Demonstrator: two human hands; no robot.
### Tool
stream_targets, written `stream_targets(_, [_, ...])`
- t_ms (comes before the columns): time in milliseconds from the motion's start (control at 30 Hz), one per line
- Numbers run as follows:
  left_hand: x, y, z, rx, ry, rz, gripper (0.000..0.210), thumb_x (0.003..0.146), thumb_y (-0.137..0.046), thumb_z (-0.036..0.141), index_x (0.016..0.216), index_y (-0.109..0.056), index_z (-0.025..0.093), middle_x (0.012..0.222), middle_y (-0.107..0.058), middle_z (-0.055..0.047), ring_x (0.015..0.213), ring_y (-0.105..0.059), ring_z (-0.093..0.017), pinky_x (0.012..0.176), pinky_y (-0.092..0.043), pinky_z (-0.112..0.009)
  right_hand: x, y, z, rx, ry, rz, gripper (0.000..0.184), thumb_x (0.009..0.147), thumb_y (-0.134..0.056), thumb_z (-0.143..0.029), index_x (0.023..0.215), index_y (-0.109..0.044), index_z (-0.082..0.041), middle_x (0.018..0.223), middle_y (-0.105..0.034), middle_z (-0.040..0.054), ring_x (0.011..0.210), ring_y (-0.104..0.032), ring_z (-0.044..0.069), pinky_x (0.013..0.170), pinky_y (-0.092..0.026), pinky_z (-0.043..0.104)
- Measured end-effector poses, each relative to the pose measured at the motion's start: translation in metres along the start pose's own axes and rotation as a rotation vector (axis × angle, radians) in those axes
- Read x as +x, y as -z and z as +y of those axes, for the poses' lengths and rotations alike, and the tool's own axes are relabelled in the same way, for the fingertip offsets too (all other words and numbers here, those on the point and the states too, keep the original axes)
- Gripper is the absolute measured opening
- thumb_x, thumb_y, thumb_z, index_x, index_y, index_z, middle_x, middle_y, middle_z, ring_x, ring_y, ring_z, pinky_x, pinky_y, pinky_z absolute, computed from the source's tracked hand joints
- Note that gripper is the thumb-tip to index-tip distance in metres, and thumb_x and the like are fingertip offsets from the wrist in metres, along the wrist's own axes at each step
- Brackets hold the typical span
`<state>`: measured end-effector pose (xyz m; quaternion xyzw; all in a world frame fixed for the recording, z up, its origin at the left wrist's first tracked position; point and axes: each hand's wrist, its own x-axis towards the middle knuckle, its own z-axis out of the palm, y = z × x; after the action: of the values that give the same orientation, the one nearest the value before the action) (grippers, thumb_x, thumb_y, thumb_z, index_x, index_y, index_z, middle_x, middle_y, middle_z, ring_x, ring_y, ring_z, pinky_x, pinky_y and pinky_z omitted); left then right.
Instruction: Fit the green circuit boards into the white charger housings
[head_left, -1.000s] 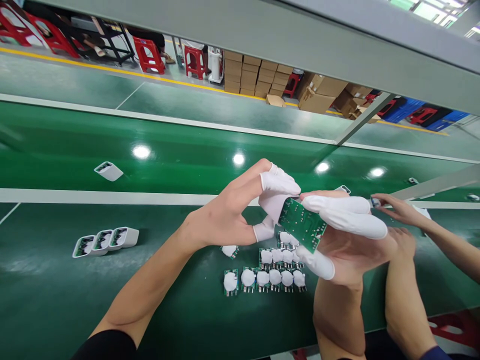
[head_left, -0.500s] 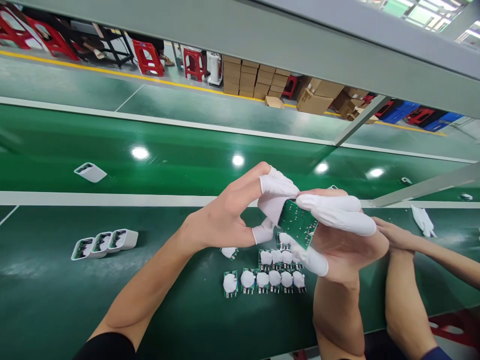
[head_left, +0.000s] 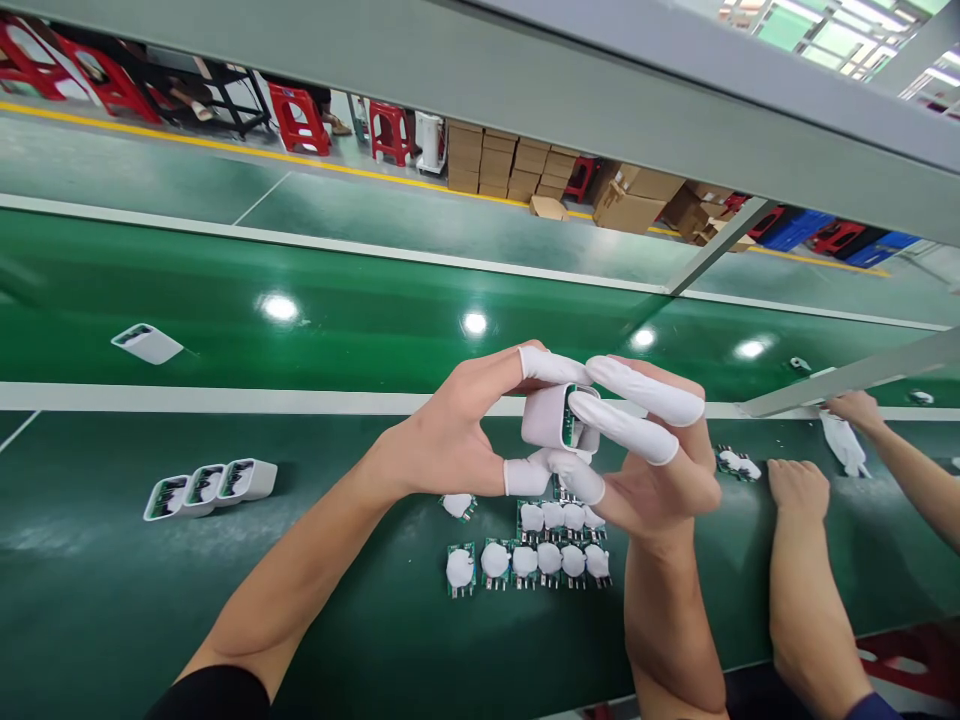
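White housing [head_left: 544,420] is pinched between the left hand's [head_left: 450,440] thumb and fingers; the right hand [head_left: 664,485] clasps the open end, a green circuit board [head_left: 570,420] showing inside. Below the grip lie white-topped boards [head_left: 549,556]; well left, three housings [head_left: 260,480] touch; right, a co-worker's fist [head_left: 799,488] rests on the table [head_left: 360,600].

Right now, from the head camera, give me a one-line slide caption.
Left hand grips a white casing, right hand at its open end, with a green circuit board partly visible inside.
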<state>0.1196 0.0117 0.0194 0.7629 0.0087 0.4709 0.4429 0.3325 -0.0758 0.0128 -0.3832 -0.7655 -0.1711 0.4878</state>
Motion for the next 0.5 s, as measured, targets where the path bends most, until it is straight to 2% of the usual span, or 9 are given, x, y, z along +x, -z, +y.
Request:
stream_targets(67, [-0.003, -0.001, -0.001, -0.068, 0.059, 0.017, 0.059, 0.083, -0.094, 0.023, 0.137, -0.071, 0.027, 0.11, -0.077, -0.005, 0.093, -0.077, -0.02, 0.093, -0.069, -0.038, 0.001, -0.004, 0.0, -0.01, 0.044, 0.075, 0.06, 0.097, -0.084, -0.041, 0.155, -0.069, -0.039, 0.142, -0.075, 0.0078, 0.126, -0.073, 0.037, 0.093, -0.072, 0.062])
stream_targets(167, [-0.006, -0.002, -0.004, -0.234, 0.177, 0.095, 0.064, 0.076, -0.102, 0.024, 0.133, -0.072, 0.027, 0.121, -0.08, -0.007, 0.105, -0.082, -0.024, 0.102, -0.07, -0.041, 0.006, -0.006, -0.003, 0.003, -0.032, 0.102, 0.059, 0.099, -0.081, -0.042, 0.156, -0.069, -0.034, 0.142, -0.075, 0.0111, 0.132, -0.072, 0.04, 0.103, -0.069, 0.068])
stream_targets(267, [-0.003, -0.004, -0.01, -0.486, 0.372, 0.247, 0.057, 0.077, -0.103, 0.032, 0.124, -0.071, 0.025, 0.122, -0.081, -0.008, 0.097, -0.086, -0.028, 0.091, -0.074, -0.043, 0.011, -0.004, -0.006, 0.057, -0.092, 0.236, 0.055, 0.1, -0.076, -0.045, 0.152, -0.072, -0.029, 0.132, -0.077, 0.0121, 0.13, -0.074, 0.043, 0.106, -0.066, 0.074])
stream_targets(400, [0.009, -0.009, -0.027, -0.844, 0.686, 0.57, 0.045, 0.089, -0.091, 0.047, 0.113, -0.066, 0.018, 0.094, -0.08, -0.008, 0.078, -0.085, -0.026, 0.068, -0.071, -0.031, 0.012, 0.001, -0.005, 0.045, -0.098, 0.377, 0.042, 0.101, -0.072, -0.045, 0.139, -0.08, -0.03, 0.115, -0.08, 0.0098, 0.121, -0.077, 0.042, 0.091, -0.07, 0.069])
stream_targets(500, [0.017, -0.01, -0.043, -0.959, 0.845, 0.845, 0.029, 0.099, -0.081, 0.036, 0.11, -0.063, 0.017, 0.086, -0.076, -0.005, 0.077, -0.085, -0.022, 0.068, -0.068, -0.023, 0.013, 0.0, -0.004, 0.043, -0.113, 0.395, 0.038, 0.1, -0.073, -0.045, 0.135, -0.082, -0.032, 0.111, -0.08, 0.0095, 0.118, -0.077, 0.042, 0.085, -0.071, 0.066])
